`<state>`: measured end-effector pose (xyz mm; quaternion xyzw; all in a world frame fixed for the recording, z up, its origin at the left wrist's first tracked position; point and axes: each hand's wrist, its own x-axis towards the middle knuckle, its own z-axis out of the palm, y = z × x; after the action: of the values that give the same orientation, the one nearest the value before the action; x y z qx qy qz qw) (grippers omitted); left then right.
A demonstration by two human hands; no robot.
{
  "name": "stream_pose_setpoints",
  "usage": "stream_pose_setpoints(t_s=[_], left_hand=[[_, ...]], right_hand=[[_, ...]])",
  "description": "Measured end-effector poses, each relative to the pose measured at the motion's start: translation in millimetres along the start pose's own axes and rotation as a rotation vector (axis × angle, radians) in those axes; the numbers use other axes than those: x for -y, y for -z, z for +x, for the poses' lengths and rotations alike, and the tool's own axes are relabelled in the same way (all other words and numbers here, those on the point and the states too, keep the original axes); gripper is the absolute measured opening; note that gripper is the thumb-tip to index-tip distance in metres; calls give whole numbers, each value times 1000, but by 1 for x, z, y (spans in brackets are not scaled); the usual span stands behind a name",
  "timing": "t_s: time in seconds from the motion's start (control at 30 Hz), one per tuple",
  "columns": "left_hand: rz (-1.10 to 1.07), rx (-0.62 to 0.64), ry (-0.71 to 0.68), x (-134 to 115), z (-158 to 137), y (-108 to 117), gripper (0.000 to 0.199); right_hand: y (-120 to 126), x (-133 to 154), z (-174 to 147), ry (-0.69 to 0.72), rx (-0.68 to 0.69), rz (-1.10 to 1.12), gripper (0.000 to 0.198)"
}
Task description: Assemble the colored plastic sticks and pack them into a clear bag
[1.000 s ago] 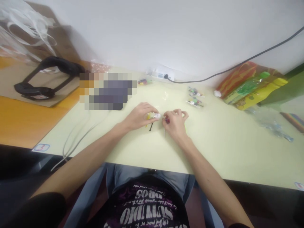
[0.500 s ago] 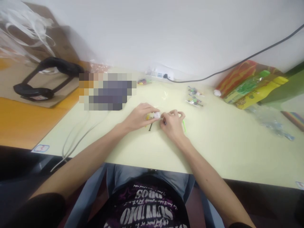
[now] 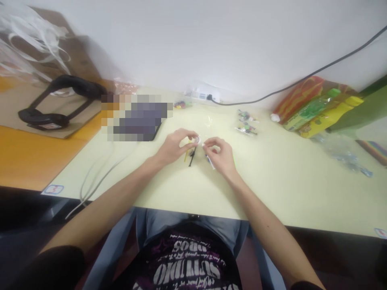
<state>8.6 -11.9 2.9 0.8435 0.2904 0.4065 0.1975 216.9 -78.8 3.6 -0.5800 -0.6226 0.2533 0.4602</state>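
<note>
My left hand (image 3: 178,144) pinches a small round white piece (image 3: 197,139) between thumb and fingertips, just above the table. Close beside it, my right hand (image 3: 220,155) has its thumb and forefinger pressed together on a tiny whitish bit (image 3: 203,145), too small to name. On the table below the hands lie a black thin stick-like piece (image 3: 192,158) and a yellow one (image 3: 186,155). A white and blue piece (image 3: 211,162) shows under my right hand, partly hidden by it. A sliver of bright green peeks out past the right wrist.
Clear packets of small coloured parts (image 3: 246,128) lie farther back. A power strip (image 3: 202,94) with a dark cable (image 3: 256,102) sits by the wall. Bottle-shaped packs (image 3: 317,117) and a plastic bag (image 3: 347,155) are at right; a pixelated dark object (image 3: 139,121) is at left.
My left hand has turned the white piece and lifted it slightly away from me. My right fingers have shifted up, uncovering the white and blue piece, with the fingertips still close to the left hand.
</note>
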Motion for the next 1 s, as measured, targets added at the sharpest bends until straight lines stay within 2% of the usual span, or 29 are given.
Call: stream_pose_setpoints(t_s=[0.13,0.27,0.37,0.63,1.0], left_hand=[[-18,-12,27,-1,0,1,29],[-58,-53,50,-4,0,0,31],[-159,-77,83,-4,0,-2,34],[-378,-100,116,1,0,-6,30],[-474,-38,234,-1,-1,-7,31]], right_hand=[[6,-2,6,-85,-30,374,24],[11,-3,8,-188,43,685,38],[15,-3,9,-264,100,826,38],[20,3,8,-300,161,1004,31],[19,4,3,-249,351,935,37]])
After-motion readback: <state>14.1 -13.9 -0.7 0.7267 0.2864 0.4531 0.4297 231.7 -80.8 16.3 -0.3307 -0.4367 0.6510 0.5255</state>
